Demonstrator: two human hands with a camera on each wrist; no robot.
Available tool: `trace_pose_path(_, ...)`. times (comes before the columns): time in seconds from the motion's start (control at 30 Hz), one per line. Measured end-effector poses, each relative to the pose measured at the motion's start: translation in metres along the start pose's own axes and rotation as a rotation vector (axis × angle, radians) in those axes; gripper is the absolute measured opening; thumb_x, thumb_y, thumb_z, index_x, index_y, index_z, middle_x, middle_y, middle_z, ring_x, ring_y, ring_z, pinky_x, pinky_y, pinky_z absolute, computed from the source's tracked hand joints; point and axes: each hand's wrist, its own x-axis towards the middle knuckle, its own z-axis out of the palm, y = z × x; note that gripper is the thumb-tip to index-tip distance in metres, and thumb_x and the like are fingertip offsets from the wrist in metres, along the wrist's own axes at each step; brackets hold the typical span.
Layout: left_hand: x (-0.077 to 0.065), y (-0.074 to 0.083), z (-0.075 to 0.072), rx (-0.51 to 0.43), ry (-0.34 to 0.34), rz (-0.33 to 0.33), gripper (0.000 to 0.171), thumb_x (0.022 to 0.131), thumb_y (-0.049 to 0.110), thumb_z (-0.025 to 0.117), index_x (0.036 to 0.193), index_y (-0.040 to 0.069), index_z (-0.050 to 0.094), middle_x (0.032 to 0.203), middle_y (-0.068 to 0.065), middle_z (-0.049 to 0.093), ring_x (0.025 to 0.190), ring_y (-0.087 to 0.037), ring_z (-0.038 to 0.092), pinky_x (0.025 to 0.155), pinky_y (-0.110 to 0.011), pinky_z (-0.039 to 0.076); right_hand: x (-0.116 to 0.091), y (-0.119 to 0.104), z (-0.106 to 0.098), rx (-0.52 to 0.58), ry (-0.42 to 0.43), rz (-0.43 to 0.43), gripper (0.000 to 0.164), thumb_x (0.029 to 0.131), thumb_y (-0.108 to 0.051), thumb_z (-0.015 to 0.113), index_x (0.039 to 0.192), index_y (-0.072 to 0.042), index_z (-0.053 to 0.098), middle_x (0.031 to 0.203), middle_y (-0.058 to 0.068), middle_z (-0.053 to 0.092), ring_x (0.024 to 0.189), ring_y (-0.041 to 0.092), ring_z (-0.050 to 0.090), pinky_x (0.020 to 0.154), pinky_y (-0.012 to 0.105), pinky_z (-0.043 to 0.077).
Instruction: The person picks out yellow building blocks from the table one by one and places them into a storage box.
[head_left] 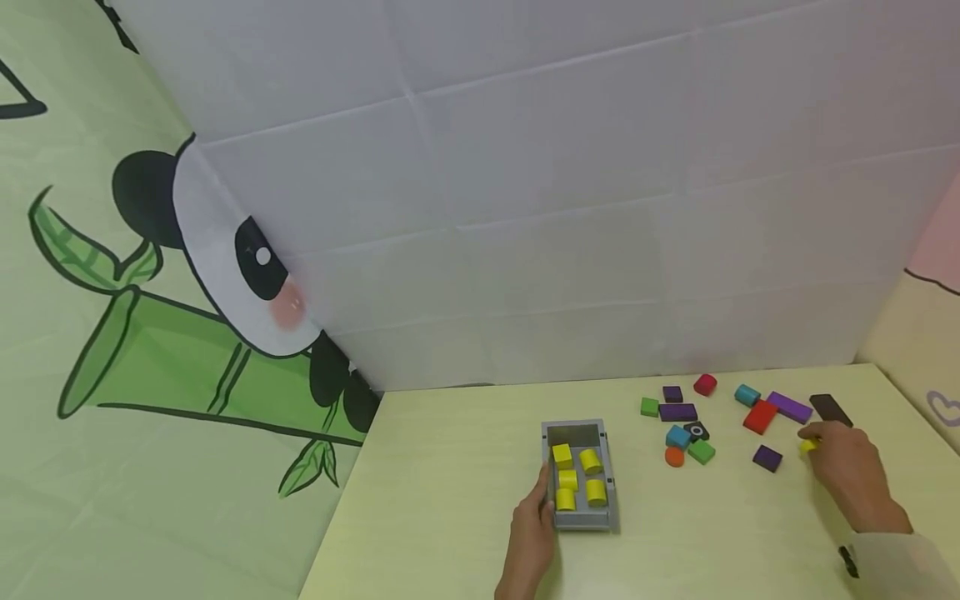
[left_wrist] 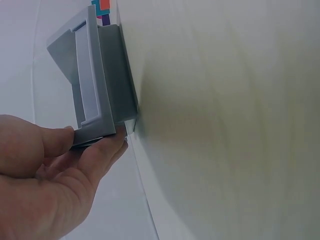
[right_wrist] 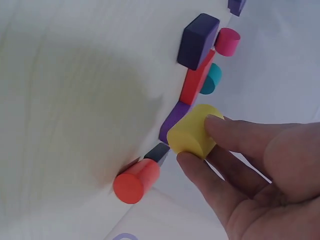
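Observation:
A grey rectangular box [head_left: 585, 521] sits on the table with several yellow blocks [head_left: 589, 461] in it, cubes and cylinders. My left hand [head_left: 531, 533] grips the box's left side; in the left wrist view, the thumb lies on the rim and the fingers reach round the wall. At the right, my right hand [head_left: 851, 467] pinches a yellow cylinder [right_wrist: 192, 132] between thumb and fingers. Close to that hand are a black block [head_left: 830, 409], a dark purple block [head_left: 767, 457] and, in the right wrist view, an orange-red cylinder [right_wrist: 135, 182].
Between box and right hand lie loose blocks, among them a red block [head_left: 761, 417], a long purple block [head_left: 790, 407], a teal cylinder [head_left: 747, 394], a green block [head_left: 702, 452] and an orange cylinder [head_left: 674, 457]. A white cloth wall [head_left: 525, 275] borders the table [head_left: 435, 500] behind.

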Motion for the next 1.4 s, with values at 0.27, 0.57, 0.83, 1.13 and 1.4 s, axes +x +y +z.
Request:
trace_pose_path(0.27,0.0,0.001,0.0,0.002,0.001,0.003,0.06,0.107,-0.006,0.051,0.164,0.008,0.038,0.16,-0.023,0.044,0.146,-0.043,0.046,0.118,-0.055,0.042,0.003,-0.016,0.005,0.035,0.049,-0.04,0.019,0.085,0.018,0.068,0.104,0.019,0.069,0.108,0.045,0.066,0.098,0.064,0.062,0.073,0.069,0.059)
trace_pose_path(0.57,-0.002,0.005,-0.001,-0.013,-0.016,-0.015,0.059,0.108,-0.005,0.049,0.165,0.008,0.036,0.161,-0.025,0.042,0.148,-0.043,0.042,0.118,-0.054,0.041,0.004,-0.045,0.004,0.063,0.027,-0.054,0.019,0.087,0.013,0.071,0.105,0.019,0.07,0.104,0.042,0.067,0.082,0.051,0.065,0.053,0.034,0.058)
trace_pose_path(0.83,-0.002,0.003,-0.002,-0.003,-0.022,-0.002,0.06,0.107,-0.007,0.049,0.164,0.007,0.035,0.161,-0.025,0.042,0.148,-0.043,0.043,0.118,-0.054,0.042,0.006,-0.074,0.008,0.083,0.0,-0.071,0.02,0.091,0.011,0.07,0.11,0.015,0.071,0.109,0.039,0.069,0.083,0.049,0.066,0.054,0.035,0.058)
trace_pose_path(1.13,-0.002,0.005,-0.002,0.0,-0.019,-0.006,0.059,0.108,-0.006,0.049,0.164,0.007,0.036,0.161,-0.025,0.042,0.148,-0.043,0.043,0.118,-0.055,0.042,0.005,-0.094,0.02,0.123,0.029,-0.146,0.022,0.086,0.017,0.074,0.108,0.015,0.073,0.104,0.034,0.073,0.098,0.057,0.066,0.085,0.066,0.061)
trace_pose_path(1.4,-0.001,0.005,-0.002,0.002,-0.013,-0.01,0.059,0.108,-0.006,0.05,0.164,0.007,0.037,0.16,-0.025,0.043,0.148,-0.042,0.044,0.118,-0.054,0.042,0.004,-0.113,0.027,0.17,-0.001,-0.158,0.024,0.091,0.013,0.071,0.115,0.014,0.072,0.114,0.034,0.072,0.101,0.054,0.068,0.084,0.062,0.063)
